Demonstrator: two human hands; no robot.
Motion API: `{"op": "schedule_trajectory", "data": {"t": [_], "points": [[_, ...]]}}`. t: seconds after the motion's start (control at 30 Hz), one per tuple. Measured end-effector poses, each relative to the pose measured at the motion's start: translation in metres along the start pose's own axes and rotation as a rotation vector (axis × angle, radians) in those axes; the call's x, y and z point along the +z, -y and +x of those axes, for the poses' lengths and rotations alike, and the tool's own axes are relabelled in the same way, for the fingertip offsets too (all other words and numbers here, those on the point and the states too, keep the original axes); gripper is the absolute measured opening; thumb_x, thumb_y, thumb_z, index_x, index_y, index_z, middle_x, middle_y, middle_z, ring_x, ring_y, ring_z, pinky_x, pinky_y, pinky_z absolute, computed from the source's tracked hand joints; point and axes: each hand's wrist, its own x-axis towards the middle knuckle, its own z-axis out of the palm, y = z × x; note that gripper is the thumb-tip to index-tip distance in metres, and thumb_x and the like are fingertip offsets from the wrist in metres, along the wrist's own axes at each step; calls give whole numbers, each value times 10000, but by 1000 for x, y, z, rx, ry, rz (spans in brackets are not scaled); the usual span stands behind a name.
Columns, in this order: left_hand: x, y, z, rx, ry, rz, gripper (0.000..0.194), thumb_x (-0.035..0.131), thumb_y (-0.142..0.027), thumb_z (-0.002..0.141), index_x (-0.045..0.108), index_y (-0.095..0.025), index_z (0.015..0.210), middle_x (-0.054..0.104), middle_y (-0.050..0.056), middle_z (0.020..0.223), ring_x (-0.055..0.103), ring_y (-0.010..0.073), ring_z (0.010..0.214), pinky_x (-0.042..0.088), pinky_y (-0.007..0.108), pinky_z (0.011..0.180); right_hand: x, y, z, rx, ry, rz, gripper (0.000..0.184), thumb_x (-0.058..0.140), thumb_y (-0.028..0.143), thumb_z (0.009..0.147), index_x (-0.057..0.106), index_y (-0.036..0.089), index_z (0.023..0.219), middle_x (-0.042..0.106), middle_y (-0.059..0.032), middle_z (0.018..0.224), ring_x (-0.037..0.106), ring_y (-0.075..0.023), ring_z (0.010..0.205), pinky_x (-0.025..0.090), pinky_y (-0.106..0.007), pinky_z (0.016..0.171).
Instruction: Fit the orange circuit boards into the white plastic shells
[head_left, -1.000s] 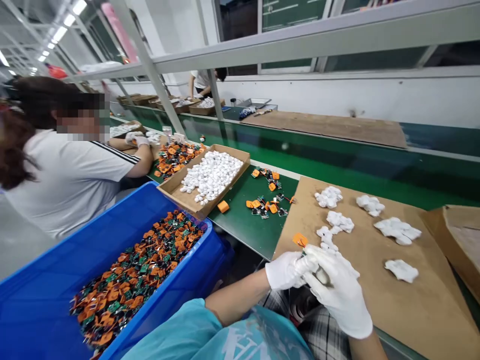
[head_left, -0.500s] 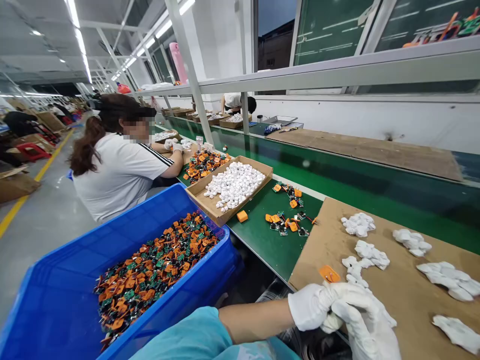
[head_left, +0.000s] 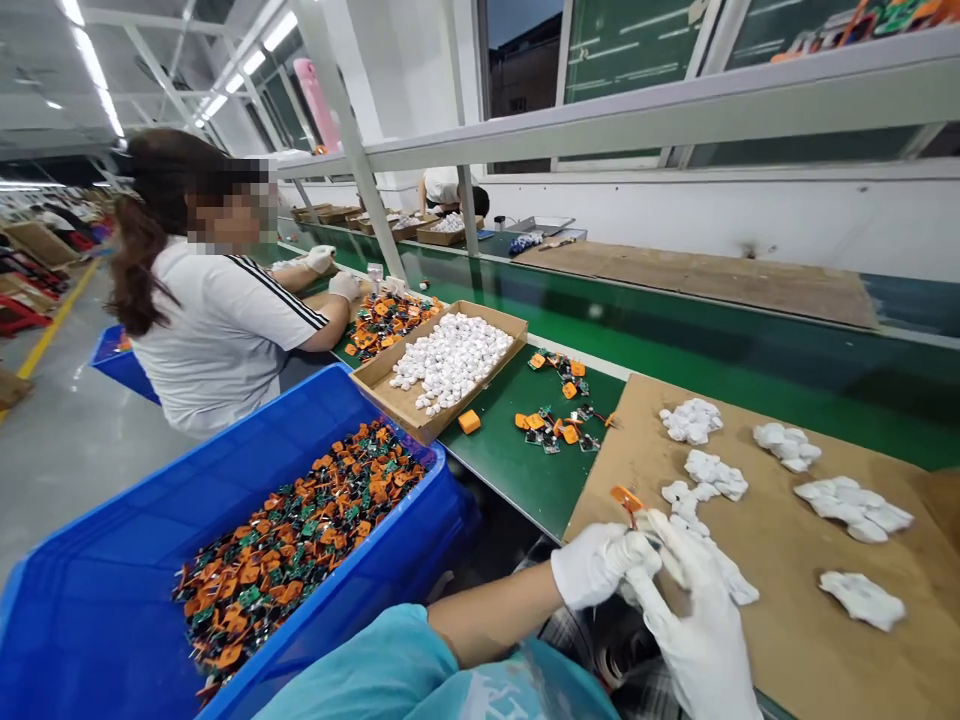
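Observation:
My left hand (head_left: 600,565), in a white glove, is closed at the front edge of the cardboard sheet. My right hand (head_left: 697,620), gloved too, meets it from the right with thumb and fingers pinched. Between their fingertips is a small wired circuit board with an orange plastic piece (head_left: 625,498) sticking up on a red wire. The gloves hide most of the board. Just beyond the hands, clumps of white putty-like pieces (head_left: 691,421) lie on the cardboard sheet (head_left: 600,480). Several similar orange-and-green boards (head_left: 559,430) rest on the green bench to the left.
A blue bin (head_left: 300,640) full of orange-and-green boards stands at my left. Behind it, a cardboard tray (head_left: 514,335) holds white pieces, with a loose orange block (head_left: 469,422) beside it. A co-worker (head_left: 217,320) in white sits at the far left. A metal shelf rail (head_left: 600,130) crosses above.
The view has shifted, so the bench things sit slightly further left and higher. Both hands stay together; the orange piece now stands edge-on with its red wire showing. The co-worker's gloved hands have moved apart.

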Motion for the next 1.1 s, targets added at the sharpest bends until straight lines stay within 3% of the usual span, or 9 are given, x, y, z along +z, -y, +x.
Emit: {"op": "schedule_trajectory", "data": {"t": [0.17, 0.3, 0.43, 0.6, 0.73, 0.8, 0.87, 1.0, 1.1], "points": [[-6, -11, -8, 117, 91, 88, 783, 353, -904, 649, 505, -150, 499, 491, 34, 496, 427, 114, 503, 343, 269, 517, -3, 13, 4, 122, 74, 109, 462, 606, 332, 864, 512, 228, 1305, 618, -121, 1242, 605, -266, 1137, 509, -461, 966], [-12, -11, -9, 56, 94, 71, 708, 461, -848, 659, 483, -156, 509, 470, 8, 484, 419, 104, 487, 328, 257, 500, -8, 20, 11, -15, 94, 50, 497, 648, 382, 835, 519, 243, 1294, 602, -112, 1237, 507, -313, 1266, 423, -535, 1050], [-19, -9, -10, 20, 151, 77, 669, 506, -808, 676, 508, -150, 558, 495, 7, 515, 431, 103, 498, 339, 253, 504, -10, 22, 13, -103, 112, 85, 508, 610, 431, 856, 495, 250, 1317, 556, -118, 1275, 437, -323, 1332, 422, -540, 1049], [-26, -8, -10, 80, 205, 49, 520, 613, -633, 750, 557, -137, 604, 507, 5, 547, 424, 95, 522, 352, 255, 534, -20, 19, 15, -73, 88, 11, 503, 636, 505, 817, 556, 251, 1244, 412, -132, 1442, 409, -342, 1349, 402, -553, 1062], [-20, -7, -11, 191, 104, -98, 527, 609, -600, 777, 661, -117, 981, 554, 4, 595, 456, 107, 532, 384, 261, 546, -23, 17, 12, -71, -95, 71, 326, 594, 359, 883, 561, 267, 1194, 598, -97, 1218, 597, -254, 1145, 502, -456, 965], [-16, -5, -12, 201, 43, -137, 592, 620, -571, 786, 608, -134, 1185, 583, -1, 633, 486, 114, 556, 423, 269, 587, -18, 17, 9, -77, -123, 56, 268, 597, 280, 884, 574, 267, 1151, 637, -76, 1105, 634, -229, 1055, 534, -417, 900], [-14, -3, -12, 202, -2, -90, 586, 621, -544, 801, 590, -153, 1236, 637, 24, 730, 550, 139, 647, 465, 298, 686, -12, 17, 7, -86, -113, 20, 260, 608, 254, 875, 576, 254, 1133, 643, -77, 1067, 639, -226, 1015, 546, -400, 857], [-14, -7, -12, 271, -44, 79, 558, 607, -606, 782, 645, -167, 1125, 672, 100, 1066, 598, 226, 970, 447, 351, 911, -9, 17, 8, -140, -59, -45, 224, 586, 245, 880, 585, 242, 1104, 647, -72, 989, 638, -221, 951, 549, -393, 809], [-13, -16, -13, 210, -20, 159, 564, 532, -703, 770, 657, -154, 791, 664, 74, 818, 582, 189, 777, 468, 326, 769, -14, 16, 11, -166, -81, -122, 262, 627, 283, 850, 596, 245, 1108, 632, -83, 1018, 623, -245, 991, 533, -430, 850]]}}
